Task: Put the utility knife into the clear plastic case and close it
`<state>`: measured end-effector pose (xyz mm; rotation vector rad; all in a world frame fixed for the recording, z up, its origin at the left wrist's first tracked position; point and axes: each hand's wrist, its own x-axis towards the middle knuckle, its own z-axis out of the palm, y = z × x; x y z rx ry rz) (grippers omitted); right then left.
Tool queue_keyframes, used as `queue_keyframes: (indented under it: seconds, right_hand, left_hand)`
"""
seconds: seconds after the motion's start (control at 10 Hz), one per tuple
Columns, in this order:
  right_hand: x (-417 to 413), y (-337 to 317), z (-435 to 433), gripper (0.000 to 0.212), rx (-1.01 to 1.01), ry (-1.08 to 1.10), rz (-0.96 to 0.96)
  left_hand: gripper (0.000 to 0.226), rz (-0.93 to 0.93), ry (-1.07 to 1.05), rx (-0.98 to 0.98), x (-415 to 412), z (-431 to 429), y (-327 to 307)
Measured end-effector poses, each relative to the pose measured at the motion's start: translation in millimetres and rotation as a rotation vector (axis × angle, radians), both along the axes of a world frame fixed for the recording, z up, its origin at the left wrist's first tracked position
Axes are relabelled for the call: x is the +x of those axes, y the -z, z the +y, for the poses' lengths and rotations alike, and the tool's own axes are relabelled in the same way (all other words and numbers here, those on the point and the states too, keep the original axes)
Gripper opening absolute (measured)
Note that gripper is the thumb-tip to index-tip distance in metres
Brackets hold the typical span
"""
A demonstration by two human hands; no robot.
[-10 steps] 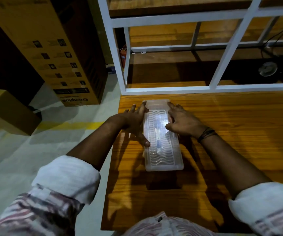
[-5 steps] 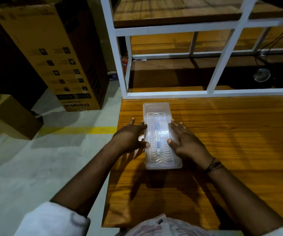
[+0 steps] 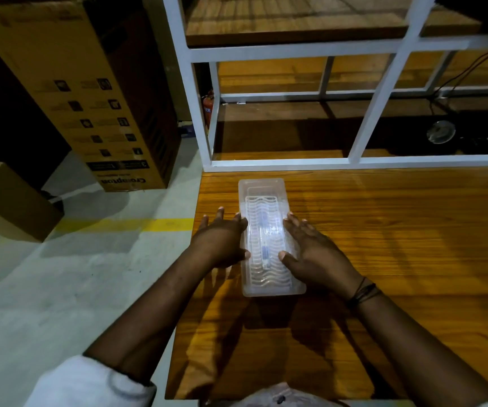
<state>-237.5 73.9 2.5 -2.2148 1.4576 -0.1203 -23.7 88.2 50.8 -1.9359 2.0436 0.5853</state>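
The clear plastic case (image 3: 262, 189) lies lengthwise on the wooden table (image 3: 398, 230), close to its left edge. Its lid with a wavy ribbed pattern is down. Through the lid the utility knife (image 3: 265, 245) shows faintly, lying along the middle of the case. My left hand (image 3: 222, 239) presses against the case's left side with the thumb on the lid's edge. My right hand (image 3: 316, 254) lies against the right side, its thumb also on the lid. The fingers of both hands are spread.
A white metal frame (image 3: 383, 86) with wooden shelves stands along the table's far edge. On the grey floor to the left are a tall cardboard box (image 3: 84, 92), a smaller box (image 3: 7, 201) and a yellow line (image 3: 119, 224). A round object (image 3: 441, 132) and cables lie at the far right.
Both hands slid from the case's far end toward me to its middle. My view tilted slightly, so the case sits lower. In the last half second the hands have barely moved.
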Motion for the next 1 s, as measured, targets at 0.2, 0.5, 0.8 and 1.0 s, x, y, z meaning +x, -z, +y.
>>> queue_keyframes:
  seconds: [0.2, 0.5, 0.8, 1.0]
  right_hand:
    - [-6, -14, -1, 0.117, 0.140, -0.126, 0.201]
    - [0, -32, 5, 0.138, 0.108, -0.248, 0.400]
    - [4, -36, 6, 0.138, 0.089, -0.214, 0.364]
    - [-2, -41, 11, 0.132, 0.111, -0.238, 0.333]
  left_hand:
    - [0.143, -0.215, 0.080, 0.254, -9, -5, -12]
    - [0.150, -0.205, 0.072, 0.244, -7, -3, -2]
    - [0.142, -0.240, 0.030, 0.239, -21, -8, -11]
    - [0.135, -0.128, -0.003, 0.213, -22, 6, -13]
